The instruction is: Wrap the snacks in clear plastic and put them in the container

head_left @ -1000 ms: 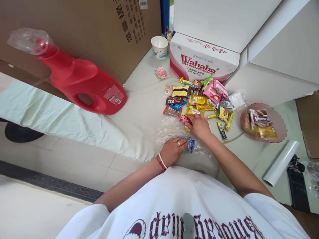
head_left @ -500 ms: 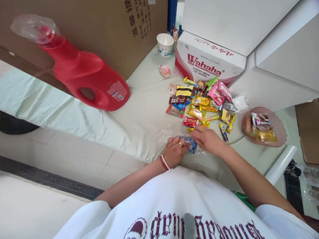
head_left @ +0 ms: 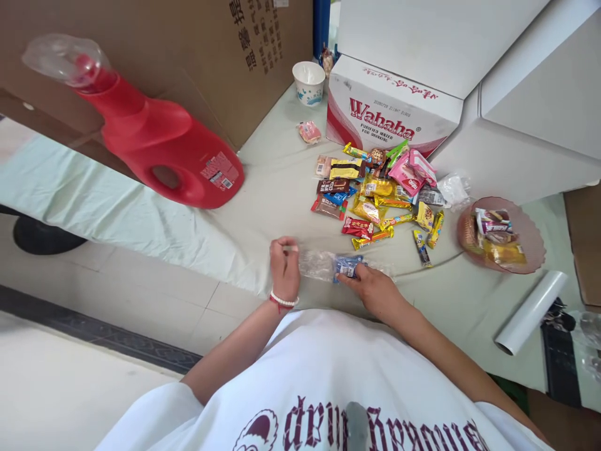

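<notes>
At the near edge of the table, crinkled clear plastic film (head_left: 315, 264) lies stretched sideways between my hands. My left hand (head_left: 285, 270) is closed in a pinch at the film's left end. On the film rests a blue snack packet (head_left: 346, 265) with a white label. My right hand (head_left: 378, 291) grips this packet from the right, thumb and fingers at its edges; part of the packet is hidden under them. Just beyond lie a red wrapped snack (head_left: 357, 227) and a yellow stick packet (head_left: 373, 238), touched by neither hand.
A heap of wrapped snacks (head_left: 375, 188) lies before a Wahaba carton (head_left: 394, 113). To the right are a pink bowl (head_left: 535, 250) with snacks and a white roll (head_left: 530, 313). A paper cup (head_left: 308, 84) stands behind. A large red jug (head_left: 173, 144) is at left.
My left hand has moved left off the blue packet to the film's end. My right hand has come down onto the packet from beside the yellow stick. The film is drawn out leftward.
</notes>
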A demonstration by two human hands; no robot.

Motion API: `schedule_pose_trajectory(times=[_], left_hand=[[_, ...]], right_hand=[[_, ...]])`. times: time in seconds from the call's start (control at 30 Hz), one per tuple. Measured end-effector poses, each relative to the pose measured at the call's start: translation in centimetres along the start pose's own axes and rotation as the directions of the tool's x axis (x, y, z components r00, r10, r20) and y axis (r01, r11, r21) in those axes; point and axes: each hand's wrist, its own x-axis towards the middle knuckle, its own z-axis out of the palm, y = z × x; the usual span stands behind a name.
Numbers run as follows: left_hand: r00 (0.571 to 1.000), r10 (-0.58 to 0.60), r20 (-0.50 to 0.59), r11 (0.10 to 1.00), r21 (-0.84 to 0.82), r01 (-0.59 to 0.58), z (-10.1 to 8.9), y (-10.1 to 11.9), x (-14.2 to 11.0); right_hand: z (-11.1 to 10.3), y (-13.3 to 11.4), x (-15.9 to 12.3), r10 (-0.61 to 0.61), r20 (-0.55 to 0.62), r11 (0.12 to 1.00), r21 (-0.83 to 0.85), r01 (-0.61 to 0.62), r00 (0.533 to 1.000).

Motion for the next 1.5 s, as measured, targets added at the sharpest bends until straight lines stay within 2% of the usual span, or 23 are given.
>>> schedule_pose_trajectory(times=[0.07,0.13,0.23,0.33,0.4,0.47,0.57,0.63,0.67,0.73,0.8,0.9,0.97,1.0,1.03,1.1,1.13,1.17,1.2,1.23,1.3,1.37,1.5], left_hand=[[0.986,-0.165,-0.015,0.986,-0.036,0.165,0.4,0.7,1.6],[0.972,-0.207,0.115,0.978,0.019,0.206,0.8,1.6,2.8],[0.923,-0.113,0.369,0.97,0.241,0.023,0.5,2.5,3.0],[0.822,-0.072,0.565,0.948,0.295,-0.12,-1.0,2.6,1.9],[0.779,-0.078,0.622,0.97,0.228,-0.085,-1.9,2.6,1.0],[0.766,-0.09,0.636,0.996,0.057,0.069,-2.0,3.1,0.1],[0.764,-0.087,0.639,0.902,-0.274,0.332,-0.6,4.5,-0.8],[0.781,-0.048,0.623,0.866,-0.363,0.344,0.9,5.4,-1.0],[0.798,-0.013,0.602,0.881,-0.371,0.294,1.7,5.7,-0.9],[0.822,0.1,0.56,0.939,-0.325,0.108,2.8,6.0,-0.7],[0.801,0.234,0.551,0.966,-0.229,-0.124,3.6,6.1,-0.5],[0.754,0.315,0.576,0.933,-0.044,-0.357,4.4,6.4,-1.0],[0.759,0.316,0.568,0.897,0.082,-0.435,4.9,6.7,-1.7],[0.765,0.321,0.558,0.875,0.134,-0.465,5.2,6.9,-2.0],[0.771,0.329,0.545,0.855,0.174,-0.488,5.4,7.0,-2.4],[0.795,0.337,0.505,0.838,0.224,-0.498,5.9,7.1,-2.8],[0.82,0.325,0.471,0.847,0.242,-0.474,6.1,7.0,-3.0],[0.852,0.302,0.427,0.864,0.254,-0.434,6.4,6.8,-3.0],[0.884,0.271,0.381,0.885,0.262,-0.384,6.5,6.5,-3.0],[0.907,0.24,0.347,0.902,0.266,-0.341,6.7,6.3,-2.9],[0.925,0.2,0.324,0.914,0.278,-0.295,6.9,5.9,-2.8],[0.91,0.197,0.364,0.9,0.301,-0.315,7.0,5.9,-2.8],[0.848,0.177,0.5,0.858,0.344,-0.382,7.0,7.0,-3.1]], right_hand=[[-0.3,-0.5,0.1,0.003,-0.004,1.0,-0.021,-0.003,1.0],[-0.6,-0.9,0.2,0.008,-0.013,1.0,-0.011,-0.008,1.0],[-0.7,-0.8,0.2,0.015,-0.005,1.0,0.025,-0.015,1.0],[-0.4,-0.2,0.3,0.036,0.014,0.992,0.121,-0.038,0.999],[0.0,0.2,0.5,0.05,0.003,0.975,0.217,-0.049,0.999],[0.3,0.4,0.7,0.068,-0.034,0.95,0.307,-0.054,0.997],[0.1,0.7,1.0,0.087,-0.077,0.923,0.381,-0.051,0.993],[-0.3,1.0,1.0,0.07,-0.103,0.907,0.42,-0.021,0.992],[-0.4,1.3,0.8,0.057,-0.118,0.889,0.457,0.004,0.991],[-0.4,1.9,0.4,0.039,-0.146,0.811,0.582,0.054,0.989],[0.2,2.5,0.0,0.08,-0.149,0.667,0.742,0.058,0.986],[2.0,2.9,0.1,0.271,-0.098,0.409,0.912,-0.023,0.957],[3.1,2.7,0.3,0.407,-0.06,0.319,0.944,-0.08,0.911],[3.5,2.5,0.2,0.475,-0.065,0.331,0.937,-0.11,0.877],[3.7,2.4,0.1,0.548,-0.097,0.384,0.911,-0.147,0.831],[3.9,2.5,-0.5,0.668,-0.24,0.562,0.783,-0.266,0.704],[3.9,2.6,-1.0,0.688,-0.322,0.643,0.686,-0.34,0.65],[3.9,2.8,-1.5,0.682,-0.388,0.702,0.587,-0.404,0.62],[3.8,3.0,-2.0,0.66,-0.425,0.741,0.5,-0.448,0.619],[3.7,3.2,-2.5,0.633,-0.437,0.771,0.434,-0.467,0.639],[3.4,3.3,-3.1,0.577,-0.427,0.814,0.374,-0.446,0.696],[2.8,2.8,-3.3,0.548,-0.409,0.825,0.411,-0.388,0.73],[0.9,1.0,-2.1,0.555,-0.305,0.733,0.62,-0.28,0.774]])
